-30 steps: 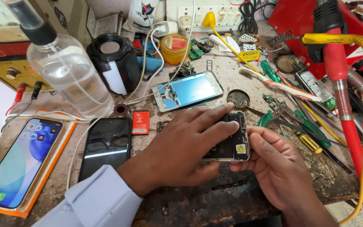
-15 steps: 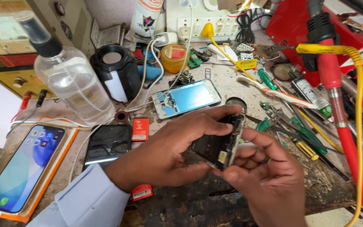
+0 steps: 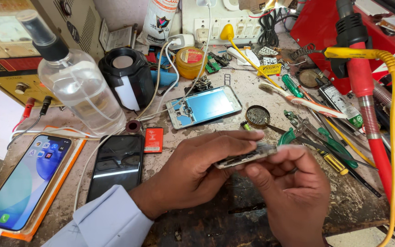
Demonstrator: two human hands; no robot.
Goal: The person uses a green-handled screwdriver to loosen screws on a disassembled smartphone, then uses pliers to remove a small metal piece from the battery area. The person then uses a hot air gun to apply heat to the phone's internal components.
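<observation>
Both my hands hold an opened phone body (image 3: pixel 245 156) edge-on just above the workbench. My left hand (image 3: pixel 197 171), in a light blue sleeve, grips it from the left with fingers laid along its top edge. From the right and below, my right hand (image 3: pixel 289 192) pinches the same edge. Only the thin side of the phone body shows; its inner face is hidden. A phone frame with a blue panel (image 3: pixel 204 106) lies flat behind my hands.
A lit phone (image 3: pixel 24 180) on an orange mat and a dark phone (image 3: pixel 117 164) lie at left. A clear spray bottle (image 3: pixel 76 89), a black round holder (image 3: pixel 126 77), a small tin (image 3: pixel 258 116), screwdrivers and tweezers (image 3: pixel 325 146), and a red and yellow hose (image 3: pixel 371 119) crowd the bench.
The phone body went from lying flat on the bench to being lifted and turned on edge between both hands. The view also shifted slightly.
</observation>
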